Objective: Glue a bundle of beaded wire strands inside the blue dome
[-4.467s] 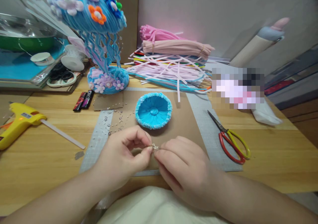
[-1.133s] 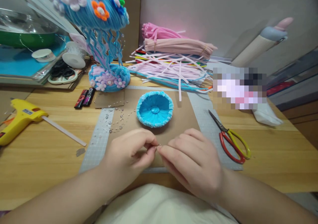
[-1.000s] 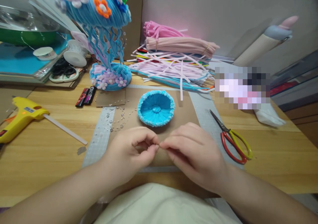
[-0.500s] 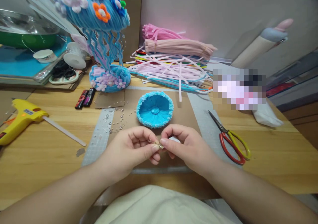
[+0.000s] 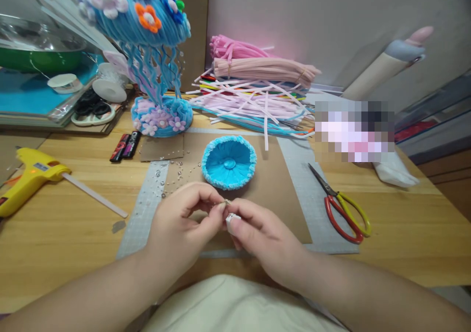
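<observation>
My left hand (image 5: pixel 186 224) and my right hand (image 5: pixel 257 234) meet above the brown card (image 5: pixel 279 194) near the table's front edge. Both pinch a tiny silvery metal piece (image 5: pixel 227 202) between their fingertips. A small white bit (image 5: pixel 232 218) shows at my right thumb. Just beyond the hands lies a blue pipe-cleaner bowl (image 5: pixel 228 163), open side up. A strand of clear beads (image 5: pixel 172 177) lies on the card to the left of the bowl.
A tall blue pipe-cleaner jellyfish with flowers (image 5: pixel 147 52) stands at the back left. Loose and bundled pipe cleaners (image 5: pixel 257 91) are piled behind. Red and yellow scissors (image 5: pixel 344 209) lie right, a yellow glue gun (image 5: pixel 29 177) left. A grey cutting mat (image 5: pixel 147 209) underlies the card.
My right hand has turned and slid left under the left fingertips; the pinched metal piece has risen slightly. The bowl, scissors and glue gun have not moved.
</observation>
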`<action>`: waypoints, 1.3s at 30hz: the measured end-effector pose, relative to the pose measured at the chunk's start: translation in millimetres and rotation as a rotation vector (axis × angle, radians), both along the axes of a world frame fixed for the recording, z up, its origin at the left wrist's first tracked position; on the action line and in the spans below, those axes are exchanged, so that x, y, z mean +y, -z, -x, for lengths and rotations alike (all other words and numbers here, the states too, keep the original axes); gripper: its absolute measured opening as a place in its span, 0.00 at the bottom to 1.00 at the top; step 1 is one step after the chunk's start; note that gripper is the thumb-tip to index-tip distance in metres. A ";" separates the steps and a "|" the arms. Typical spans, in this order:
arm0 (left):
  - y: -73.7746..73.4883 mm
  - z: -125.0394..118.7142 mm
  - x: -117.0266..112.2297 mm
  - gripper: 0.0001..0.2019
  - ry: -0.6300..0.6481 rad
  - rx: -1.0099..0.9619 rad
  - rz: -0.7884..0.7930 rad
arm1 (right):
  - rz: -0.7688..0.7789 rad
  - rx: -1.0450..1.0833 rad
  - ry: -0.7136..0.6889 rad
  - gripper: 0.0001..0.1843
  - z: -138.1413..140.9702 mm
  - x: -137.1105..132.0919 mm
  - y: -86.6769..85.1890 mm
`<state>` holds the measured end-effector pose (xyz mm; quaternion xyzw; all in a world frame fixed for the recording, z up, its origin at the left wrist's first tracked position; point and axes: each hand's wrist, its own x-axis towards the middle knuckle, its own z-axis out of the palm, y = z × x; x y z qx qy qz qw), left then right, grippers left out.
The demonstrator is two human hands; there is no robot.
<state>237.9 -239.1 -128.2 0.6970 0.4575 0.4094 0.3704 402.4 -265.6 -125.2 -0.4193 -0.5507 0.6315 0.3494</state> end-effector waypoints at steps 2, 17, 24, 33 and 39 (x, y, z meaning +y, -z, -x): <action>0.9 -0.1 0.6 0.04 -0.026 0.011 0.005 | -0.228 -0.196 -0.033 0.04 -1.2 -2.7 -3.6; -2.2 1.4 2.5 0.08 0.013 0.211 -0.188 | -0.435 -0.433 -0.073 0.07 -8.3 -1.8 -9.2; -9.8 8.8 -1.2 0.13 0.165 0.011 -0.344 | -0.524 -0.096 -0.010 0.11 -13.9 3.0 -11.8; -16.3 10.6 -1.3 0.14 0.264 0.005 -0.454 | -0.649 -0.044 0.132 0.03 -11.9 0.9 -12.8; -18.1 13.5 1.9 0.08 0.359 0.021 -0.540 | -0.599 -0.015 0.125 0.04 -12.0 0.0 -15.2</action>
